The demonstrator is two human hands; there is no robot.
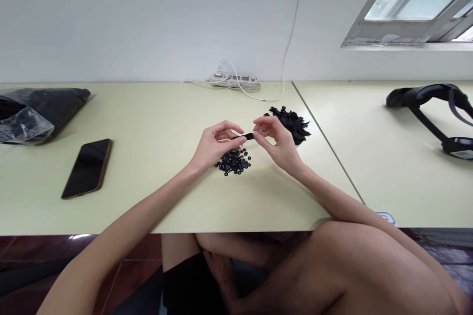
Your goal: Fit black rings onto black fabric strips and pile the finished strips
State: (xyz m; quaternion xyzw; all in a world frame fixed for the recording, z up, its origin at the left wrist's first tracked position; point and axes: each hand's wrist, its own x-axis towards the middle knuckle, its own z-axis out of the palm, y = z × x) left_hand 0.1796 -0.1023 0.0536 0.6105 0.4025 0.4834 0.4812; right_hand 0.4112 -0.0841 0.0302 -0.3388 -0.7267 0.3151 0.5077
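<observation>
A short black strip (pixel 249 136) is stretched between my two hands above the table. My left hand (pixel 220 141) pinches its left end between thumb and fingers. At the right end, my right hand (pixel 274 139) has its thumb and index finger closed on the strip. Just below the hands lies a loose pile of small black rings (pixel 233 162), partly behind my left hand. Behind my right hand is a heap of black fabric-like strips (pixel 295 125). Whether a ring is on the held strip I cannot tell.
A phone (pixel 87 168) and a black plastic bag (pixel 48 113) lie at the left. Against the wall sits a power strip (pixel 236 80) with a white cable (pixel 284 59). A black headset (pixel 436 113) rests at the right, past the table seam (pixel 328 142).
</observation>
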